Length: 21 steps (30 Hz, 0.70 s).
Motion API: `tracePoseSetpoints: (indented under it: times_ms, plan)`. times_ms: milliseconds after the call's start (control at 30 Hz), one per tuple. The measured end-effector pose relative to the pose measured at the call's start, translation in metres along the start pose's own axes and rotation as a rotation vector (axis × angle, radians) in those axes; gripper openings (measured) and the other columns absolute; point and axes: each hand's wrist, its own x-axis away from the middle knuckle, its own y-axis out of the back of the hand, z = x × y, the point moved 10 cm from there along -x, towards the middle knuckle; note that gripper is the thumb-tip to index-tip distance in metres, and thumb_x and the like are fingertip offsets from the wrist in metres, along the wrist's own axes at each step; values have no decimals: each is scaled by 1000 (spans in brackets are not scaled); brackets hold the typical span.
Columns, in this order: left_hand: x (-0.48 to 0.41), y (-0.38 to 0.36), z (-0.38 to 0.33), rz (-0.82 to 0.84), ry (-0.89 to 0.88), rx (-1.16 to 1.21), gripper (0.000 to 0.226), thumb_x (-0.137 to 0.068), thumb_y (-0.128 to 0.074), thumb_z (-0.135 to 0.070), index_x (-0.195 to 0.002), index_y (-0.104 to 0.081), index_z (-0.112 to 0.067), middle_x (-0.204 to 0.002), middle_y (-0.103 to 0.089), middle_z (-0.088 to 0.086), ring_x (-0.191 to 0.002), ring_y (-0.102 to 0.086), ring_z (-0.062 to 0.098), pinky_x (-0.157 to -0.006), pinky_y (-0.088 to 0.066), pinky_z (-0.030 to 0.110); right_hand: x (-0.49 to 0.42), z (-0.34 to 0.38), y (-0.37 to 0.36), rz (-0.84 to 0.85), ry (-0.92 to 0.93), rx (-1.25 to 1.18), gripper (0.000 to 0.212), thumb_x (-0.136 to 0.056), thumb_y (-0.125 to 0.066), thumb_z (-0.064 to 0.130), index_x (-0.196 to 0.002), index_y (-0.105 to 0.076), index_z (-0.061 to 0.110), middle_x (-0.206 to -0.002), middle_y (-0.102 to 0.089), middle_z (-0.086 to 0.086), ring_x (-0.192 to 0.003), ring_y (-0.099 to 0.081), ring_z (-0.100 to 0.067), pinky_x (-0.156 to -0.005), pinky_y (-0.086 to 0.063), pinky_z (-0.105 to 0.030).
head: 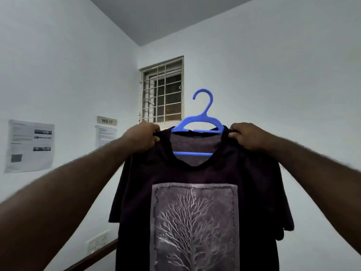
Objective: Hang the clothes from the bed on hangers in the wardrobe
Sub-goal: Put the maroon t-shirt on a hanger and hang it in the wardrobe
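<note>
Left hand (143, 138) and right hand (247, 135) each pinch a shoulder of the dark T-shirt (195, 212), settling it on the blue hanger (198, 124)

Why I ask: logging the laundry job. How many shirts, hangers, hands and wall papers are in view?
T-shirt: 1
Blue hanger: 1
Hands: 2, left hand and right hand
Wall papers: 2, large sheet and small sheet
Total: 6
</note>
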Motion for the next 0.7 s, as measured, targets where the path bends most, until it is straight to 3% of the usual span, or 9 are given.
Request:
tracePoseSetpoints:
  times_ms: [100, 200, 367, 400, 467, 533, 633, 700]
  plan:
    - [10, -12, 1, 6, -1, 88, 15, -90, -62, -16, -104, -67, -12, -101, -68, 11, -96, -61, 29, -83, -49, 36, 7, -5, -24, 112, -27, 34, 17, -100, -51, 23, -101, -61, 10, -104, -60, -6, -95, -51, -20, -77, -34, -29]
    - [19, -22, 6, -15, 28, 158, 11, -91, -61, -14, -100, -66, -12, -98, -68, 10, -93, -62, 27, -81, -49, 34, 13, -7, -30, 89, -28, -19, 14, -97, -55, 22, -104, -63, 14, -107, -63, -3, -99, -56, -19, -78, -36, -28]
    - [29, -42, 9, 74, 39, 170, 9, -91, -62, -14, -99, -65, -13, -96, -64, 6, -92, -59, 22, -78, -45, 30, 11, 27, -31, 33, 1, -353, 40, -90, -67, 28, -126, -56, 19, -108, -65, 0, -100, -62, -18, -90, -47, -33]
    - [31, -45, 7, 88, 35, 177, 9, -91, -61, -14, -99, -65, -13, -94, -63, 4, -92, -59, 21, -78, -44, 29, 9, 36, -34, 50, 20, -341, 36, -90, -67, 31, -123, -56, 21, -104, -64, 2, -96, -61, -16, -84, -46, -30]
    - [34, -49, 4, 109, 33, 199, 7, -92, -61, -14, -98, -64, -14, -94, -61, 2, -93, -58, 20, -78, -43, 28, 5, 50, -43, 81, 51, -199, 18, -91, -67, 32, -94, -52, 23, -87, -55, 9, -80, -53, -15, -66, -37, -23]
    - [37, -53, 4, 159, 39, 213, 5, -92, -62, -15, -97, -62, -16, -95, -61, 0, -94, -58, 19, -78, -42, 28, 5, 55, -50, 86, 48, -112, 31, -92, -65, 27, -72, -41, 25, -76, -46, 8, -74, -46, -17, -58, -30, -22]
    - [45, -60, 1, 255, 40, 240, 13, -93, -62, -22, -103, -66, -16, -95, -63, -3, -91, -58, 14, -76, -41, 25, 8, 58, -58, 88, 35, -110, 36, -94, -63, 20, -68, -38, 28, -73, -46, 7, -67, -44, -14, -56, -30, -21]
    - [48, -58, -5, 227, 11, 286, 16, -95, -60, -24, -105, -70, -17, -96, -67, -4, -90, -59, 12, -76, -41, 23, 10, 66, -65, 95, 51, -132, 35, -95, -61, 20, -69, -39, 28, -73, -45, 9, -68, -45, -14, -57, -30, -21]
